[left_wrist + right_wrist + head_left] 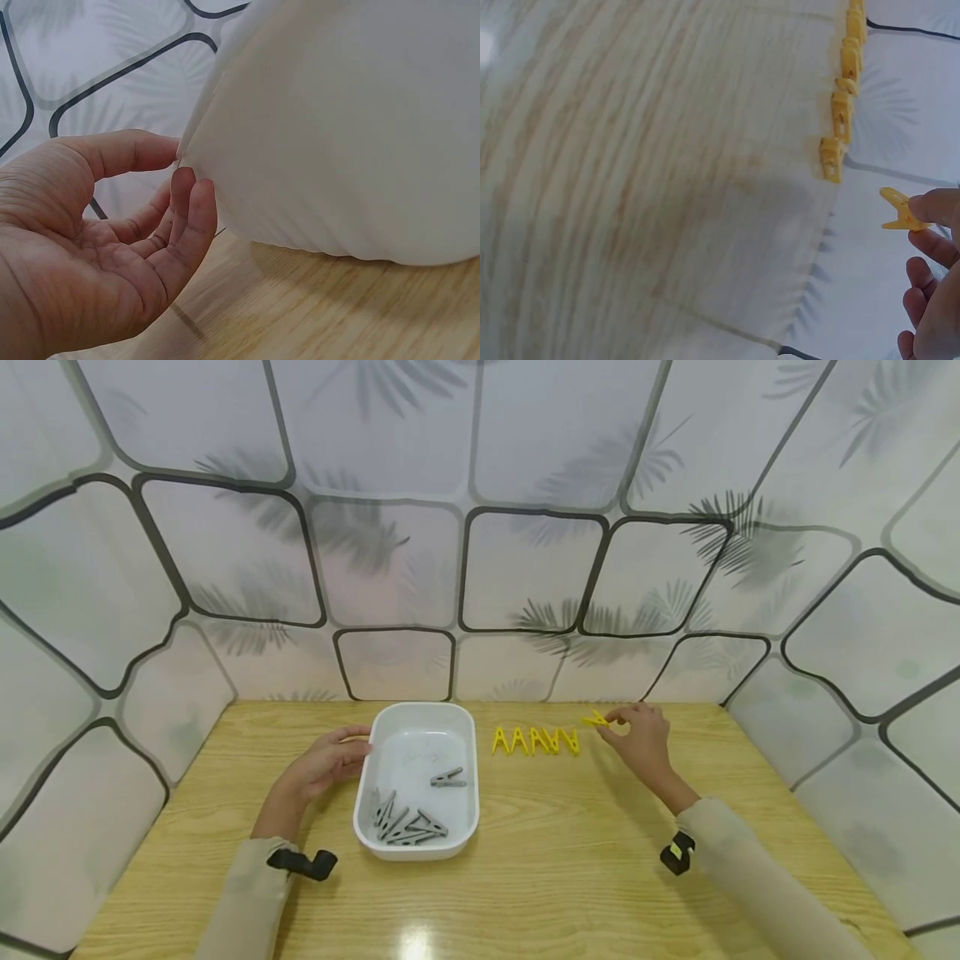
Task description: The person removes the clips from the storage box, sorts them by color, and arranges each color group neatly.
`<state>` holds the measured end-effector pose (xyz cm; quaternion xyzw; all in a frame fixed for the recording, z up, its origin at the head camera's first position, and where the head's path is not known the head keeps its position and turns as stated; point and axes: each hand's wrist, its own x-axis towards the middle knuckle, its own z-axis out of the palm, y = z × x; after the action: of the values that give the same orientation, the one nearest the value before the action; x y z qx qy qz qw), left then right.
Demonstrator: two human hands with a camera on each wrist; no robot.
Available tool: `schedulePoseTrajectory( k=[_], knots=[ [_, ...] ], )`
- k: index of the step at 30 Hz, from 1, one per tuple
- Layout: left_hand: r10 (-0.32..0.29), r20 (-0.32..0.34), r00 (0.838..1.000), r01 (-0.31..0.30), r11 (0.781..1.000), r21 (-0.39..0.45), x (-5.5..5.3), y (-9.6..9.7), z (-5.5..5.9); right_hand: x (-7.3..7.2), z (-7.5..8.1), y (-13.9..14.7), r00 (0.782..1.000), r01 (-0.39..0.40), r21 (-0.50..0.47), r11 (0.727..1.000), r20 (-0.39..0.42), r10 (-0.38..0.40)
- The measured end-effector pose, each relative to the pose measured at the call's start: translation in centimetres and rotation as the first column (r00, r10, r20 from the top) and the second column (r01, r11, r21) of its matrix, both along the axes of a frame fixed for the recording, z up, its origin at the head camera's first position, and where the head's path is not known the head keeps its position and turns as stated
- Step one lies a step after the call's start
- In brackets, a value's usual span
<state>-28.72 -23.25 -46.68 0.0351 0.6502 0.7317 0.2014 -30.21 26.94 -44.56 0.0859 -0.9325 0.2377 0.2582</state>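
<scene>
My right hand (639,743) pinches a yellow clothespin (596,718) between thumb and finger, just past the right end of a row of yellow clothespins (519,741). In the right wrist view the pinched clothespin (901,210) is held by one end, its two prongs spread apart. My left hand (327,763) pinches the left rim of a white plastic tub (422,853), thumb and fingertips at its edge in the left wrist view. Inside the tub lie several grey clothespins (412,828), most bunched at the near end, with one grey clothespin (448,778) apart near the right wall.
The wooden table (555,868) runs back to a patterned curtain-like wall (405,560), which also closes in both sides. Black camera straps sit on the left wrist (302,863) and the right wrist (677,852).
</scene>
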Motion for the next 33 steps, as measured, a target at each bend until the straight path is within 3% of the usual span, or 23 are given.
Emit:
schedulePoseTrajectory(
  k=[9, 22, 33],
  knots=[
    [-0.011, 0.003, 1.000, 0.011, 1.000, 0.023, 0.0, 0.0, -0.1, -0.3, -1.2, 0.7, 0.981, 0.074, 0.024, 0.997, 0.177, -0.077],
    [-0.015, -0.003, 1.000, 0.015, 1.000, 0.018, -0.2, -0.1, -0.3, -0.3, -2.4, 0.7, 0.967, 0.105, 0.060, 0.993, 0.226, -0.116],
    [-0.020, -0.009, 1.000, 0.020, 1.000, 0.020, -0.2, -0.2, -0.4, -0.1, -2.6, 0.0, 0.945, 0.128, 0.175, 0.976, 0.276, -0.174]
  ],
)
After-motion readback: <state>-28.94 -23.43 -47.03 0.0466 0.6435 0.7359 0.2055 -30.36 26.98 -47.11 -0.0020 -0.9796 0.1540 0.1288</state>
